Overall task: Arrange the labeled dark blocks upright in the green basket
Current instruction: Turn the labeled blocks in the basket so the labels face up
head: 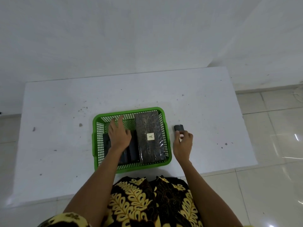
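Note:
A green mesh basket (96,141) sits in the middle of the white table. A large dark block (148,125) with a white label marked A lies flat along the basket's right side. Smaller dark blocks (132,149) stand in the basket's left half, partly hidden under my left hand (118,135), which rests flat on top of them with fingers spread. My right hand (182,145) is on the table right of the basket, fingers loosely curled, its fingertips just short of a small dark block (178,127) lying on the table.
The white table (65,145) carries scattered dark crumbs and specks. Its front edge is close to my patterned clothing (147,202). Tiled floor (270,161) shows to the right, and a white wall stands behind the table.

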